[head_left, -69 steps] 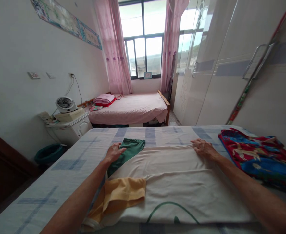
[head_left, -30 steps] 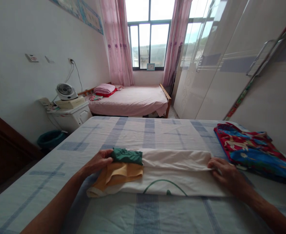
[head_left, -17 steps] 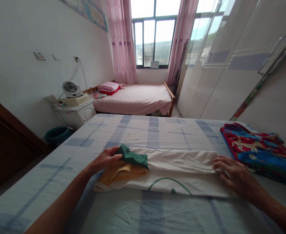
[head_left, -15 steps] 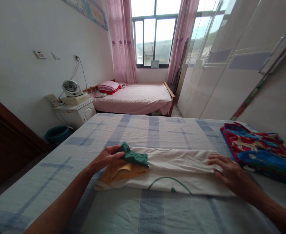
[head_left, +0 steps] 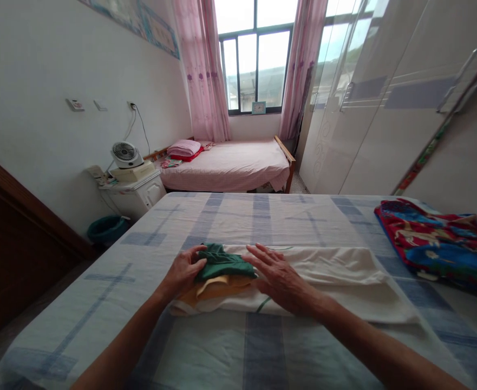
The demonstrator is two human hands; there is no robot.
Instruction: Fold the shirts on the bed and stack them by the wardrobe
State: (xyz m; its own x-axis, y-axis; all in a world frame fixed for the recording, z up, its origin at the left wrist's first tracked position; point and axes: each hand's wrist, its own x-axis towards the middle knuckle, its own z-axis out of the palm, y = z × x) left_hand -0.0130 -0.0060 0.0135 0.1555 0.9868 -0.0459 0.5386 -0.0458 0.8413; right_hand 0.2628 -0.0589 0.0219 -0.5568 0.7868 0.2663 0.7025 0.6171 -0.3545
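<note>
A white shirt (head_left: 344,265) with green line markings lies folded into a long strip across the bed. At its left end, a green sleeve (head_left: 226,262) is turned over on top, and an orange part (head_left: 217,288) shows just below it. My left hand (head_left: 185,269) pinches the green sleeve's left edge between thumb and fingers. Flat and with fingers stretched, my right hand (head_left: 279,276) rests over the shirt, its fingertips at the sleeve's right end. It covers part of the white cloth and of a green line.
The shirt lies on a bed with a blue-and-white checked sheet (head_left: 206,346). A folded red and blue blanket (head_left: 441,246) is at the right. Beyond are a pink bed (head_left: 238,160), a white nightstand (head_left: 136,192) with a fan (head_left: 126,154), and a wardrobe (head_left: 368,135).
My right hand has moved left along the shirt, from its right end to beside the green sleeve. My left hand stays at the sleeve, and the view has shifted slightly.
</note>
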